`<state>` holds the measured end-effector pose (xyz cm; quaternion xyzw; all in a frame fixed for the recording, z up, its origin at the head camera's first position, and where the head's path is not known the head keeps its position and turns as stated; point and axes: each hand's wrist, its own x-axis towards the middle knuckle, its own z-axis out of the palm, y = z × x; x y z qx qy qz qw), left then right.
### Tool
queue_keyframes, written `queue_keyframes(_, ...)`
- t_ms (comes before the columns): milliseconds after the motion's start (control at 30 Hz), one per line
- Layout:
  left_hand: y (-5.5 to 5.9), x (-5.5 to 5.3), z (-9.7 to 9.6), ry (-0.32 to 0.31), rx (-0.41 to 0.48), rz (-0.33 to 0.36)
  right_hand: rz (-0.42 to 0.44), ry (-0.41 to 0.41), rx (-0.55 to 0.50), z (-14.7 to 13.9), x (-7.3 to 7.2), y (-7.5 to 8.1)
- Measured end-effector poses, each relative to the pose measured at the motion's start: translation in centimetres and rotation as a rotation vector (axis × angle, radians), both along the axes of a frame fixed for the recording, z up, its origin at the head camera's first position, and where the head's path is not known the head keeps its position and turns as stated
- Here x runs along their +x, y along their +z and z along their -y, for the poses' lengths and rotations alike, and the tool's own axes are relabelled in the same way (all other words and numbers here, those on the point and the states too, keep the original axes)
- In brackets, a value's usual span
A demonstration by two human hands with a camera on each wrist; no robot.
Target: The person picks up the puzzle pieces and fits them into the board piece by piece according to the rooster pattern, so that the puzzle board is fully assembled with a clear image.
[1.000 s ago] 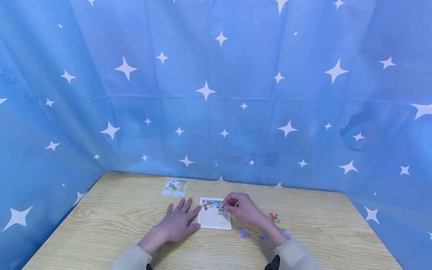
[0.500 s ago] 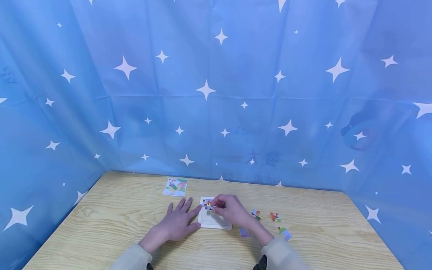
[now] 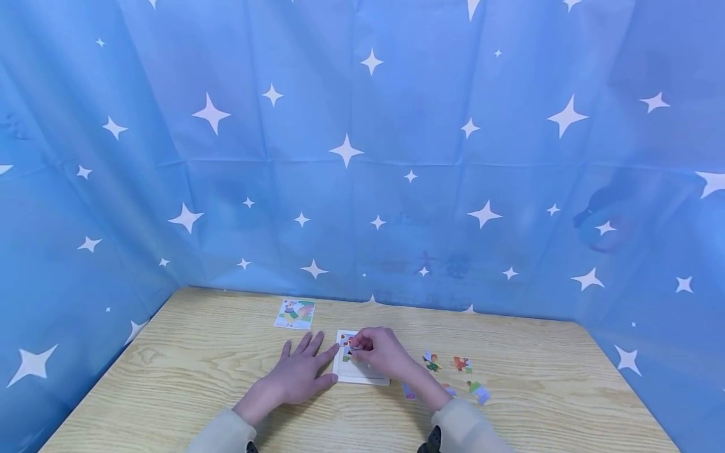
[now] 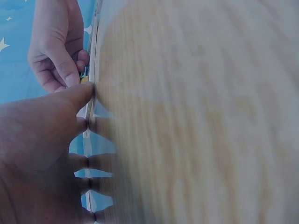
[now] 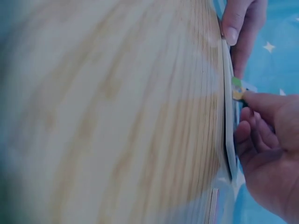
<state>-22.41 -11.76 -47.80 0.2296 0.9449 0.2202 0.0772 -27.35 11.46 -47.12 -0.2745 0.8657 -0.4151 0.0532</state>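
Observation:
A white puzzle tray lies on the table, with a few colourful pieces along its upper left. My right hand is over the tray's left half, and thumb and fingers pinch a puzzle piece with green and yellow on it. Its fingers cover part of the tray. Spread on the table to the left, my left hand has its thumb and index fingertip at the tray's left edge. The left wrist view also shows the thumb against that edge.
Several loose puzzle pieces lie right of the tray, some partly hidden by the right forearm. A square picture card lies behind the left hand. A blue star-patterned curtain hangs around the table.
My right hand has moved left across the tray, from its upper right corner to its left half, still pinching a piece. My left hand has stayed in place.

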Motion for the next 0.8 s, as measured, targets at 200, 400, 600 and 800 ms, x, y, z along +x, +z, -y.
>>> queue_keyframes(200, -0.3, -0.2, 0.0, 0.001, -0.002, -0.017, -0.025, 0.000, 0.002, 0.3, 0.1, -0.1)
queue_keyframes(400, -0.2, -0.1, 0.1, -0.006, 0.001, -0.004, -0.054, 0.009, 0.008, 0.6, 0.2, -0.2)
queue_keyframes(600, -0.4, -0.2, 0.1, -0.004, -0.001, -0.010, -0.073, 0.011, 0.026, 0.9, 0.4, -0.1)
queue_keyframes(800, -0.8, -0.5, 0.1, -0.001, -0.004, -0.019, -0.090, -0.001, 0.058, 1.1, 0.4, -0.2)
